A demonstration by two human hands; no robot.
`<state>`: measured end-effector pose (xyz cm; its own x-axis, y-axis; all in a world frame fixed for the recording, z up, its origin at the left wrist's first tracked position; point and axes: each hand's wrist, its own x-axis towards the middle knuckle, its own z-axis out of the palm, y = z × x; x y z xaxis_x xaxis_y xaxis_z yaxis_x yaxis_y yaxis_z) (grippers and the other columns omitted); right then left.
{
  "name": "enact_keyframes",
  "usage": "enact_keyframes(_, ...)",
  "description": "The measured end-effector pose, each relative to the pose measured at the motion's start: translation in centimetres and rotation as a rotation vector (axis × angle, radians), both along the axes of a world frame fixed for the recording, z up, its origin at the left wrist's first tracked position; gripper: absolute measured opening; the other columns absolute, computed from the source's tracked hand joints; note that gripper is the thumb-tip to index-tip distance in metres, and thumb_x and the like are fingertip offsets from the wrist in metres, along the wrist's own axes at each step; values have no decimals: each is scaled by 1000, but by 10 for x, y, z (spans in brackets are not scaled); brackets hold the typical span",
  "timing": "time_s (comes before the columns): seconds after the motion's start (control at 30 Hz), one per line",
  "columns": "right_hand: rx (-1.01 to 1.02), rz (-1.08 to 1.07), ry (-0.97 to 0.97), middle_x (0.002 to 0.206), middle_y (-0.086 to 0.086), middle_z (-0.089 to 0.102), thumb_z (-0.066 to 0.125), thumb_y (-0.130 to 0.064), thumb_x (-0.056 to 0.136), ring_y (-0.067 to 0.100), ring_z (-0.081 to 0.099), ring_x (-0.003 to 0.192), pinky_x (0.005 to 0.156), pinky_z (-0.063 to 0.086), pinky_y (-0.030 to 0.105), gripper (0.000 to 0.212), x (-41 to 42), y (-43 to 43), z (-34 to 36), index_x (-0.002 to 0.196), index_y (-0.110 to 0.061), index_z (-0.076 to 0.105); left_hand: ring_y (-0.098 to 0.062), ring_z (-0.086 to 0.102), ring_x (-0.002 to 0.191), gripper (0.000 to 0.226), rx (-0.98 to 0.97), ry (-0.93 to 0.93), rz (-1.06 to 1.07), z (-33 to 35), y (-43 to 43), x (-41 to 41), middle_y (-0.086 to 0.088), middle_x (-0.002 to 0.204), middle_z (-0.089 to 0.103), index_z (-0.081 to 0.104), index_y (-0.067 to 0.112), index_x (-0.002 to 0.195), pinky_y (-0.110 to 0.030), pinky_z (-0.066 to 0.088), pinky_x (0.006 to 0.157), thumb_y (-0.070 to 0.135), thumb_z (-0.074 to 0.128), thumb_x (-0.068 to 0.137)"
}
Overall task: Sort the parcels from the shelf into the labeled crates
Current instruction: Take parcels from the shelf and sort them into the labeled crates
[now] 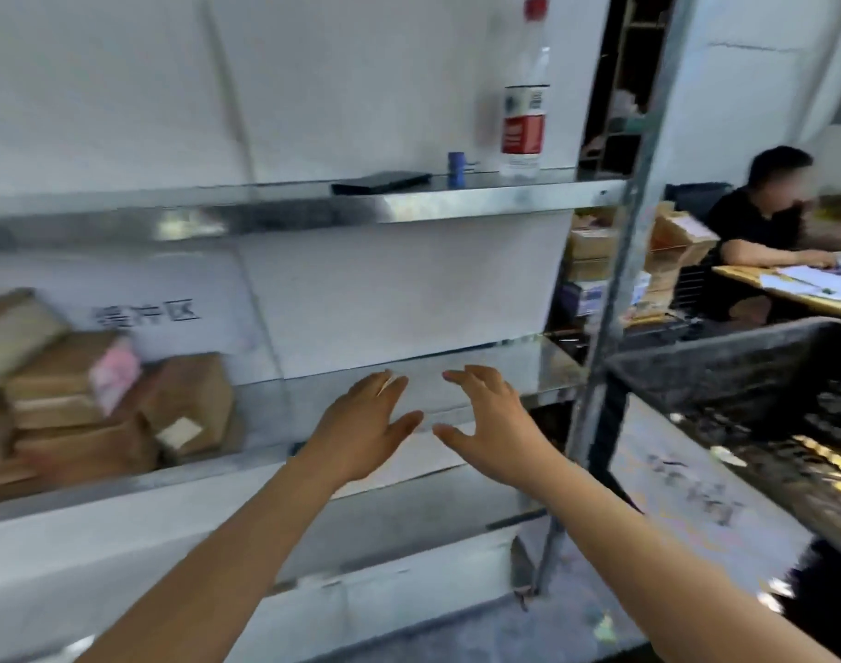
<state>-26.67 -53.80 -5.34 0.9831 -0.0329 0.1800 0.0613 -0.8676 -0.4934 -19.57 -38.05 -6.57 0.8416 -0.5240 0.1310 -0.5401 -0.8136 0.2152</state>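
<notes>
Several brown cardboard parcels (98, 409) are piled at the left end of the middle shelf (480, 375) of a metal rack; one carries a pink label. My left hand (365, 428) and my right hand (485, 423) are both stretched out in front of the bare part of that shelf, side by side, fingers spread and holding nothing. Both hands are well to the right of the parcel pile. A black plastic crate (724, 361) stands at the right, beyond the rack's upright post, with small items inside.
On the top shelf stand a clear bottle with a red label (523, 112), a small blue object (455, 168) and a flat black device (380, 182). The rack's metal post (614, 289) separates shelf from crate. A person (762, 222) sits at a desk at the far right, with stacked boxes (595, 260) behind the rack.
</notes>
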Motion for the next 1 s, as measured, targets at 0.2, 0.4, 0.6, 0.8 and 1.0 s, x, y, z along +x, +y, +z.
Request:
enact_keyframes(0.2, 118, 128, 43, 150, 5, 25, 60, -35, 88, 26, 24, 139, 112, 26, 34, 63, 57, 132, -24, 144, -21, 31, -18, 16, 143, 60, 53, 20, 158, -21, 146, 22, -2, 157, 14, 21, 18, 148, -30, 20, 114, 46, 33, 97)
enact_keyframes(0.4, 209, 199, 204, 148, 8, 31, 59, -33, 90, 29, 36, 132, 108, 32, 35, 59, 100, 231, -49, 142, -21, 34, -22, 29, 138, 54, 5, 102, 310, -43, 252, 45, -1, 155, 20, 30, 19, 144, -33, 30, 110, 43, 37, 97)
enact_keyframes(0.6, 241, 194, 296, 146, 7, 36, 55, -30, 93, 28, 42, 129, 106, 36, 34, 54, 148, 269, -62, 141, -21, 34, -26, 43, 123, 47, -55, 102, 393, -57, 285, 86, -10, 138, 40, 41, 14, 134, -37, 41, 100, 39, 43, 95)
enact_keyframes(0.8, 256, 196, 273, 143, 9, 42, 53, -32, 93, 27, 44, 127, 104, 37, 32, 51, 212, 280, -66, 140, -22, 37, -31, 26, 137, 53, -6, 117, 416, -55, 280, 139, -8, 150, 26, 31, 16, 142, -44, 31, 110, 43, 36, 96)
enact_keyframes(1.0, 245, 236, 295, 135, 14, 48, 50, -34, 94, 29, 48, 122, 97, 39, 30, 47, 274, 297, -70, 139, -25, 39, -31, 18, 140, 53, 84, 146, 477, -53, 278, 196, -12, 152, 22, 26, 12, 145, -44, 18, 115, 38, 31, 99)
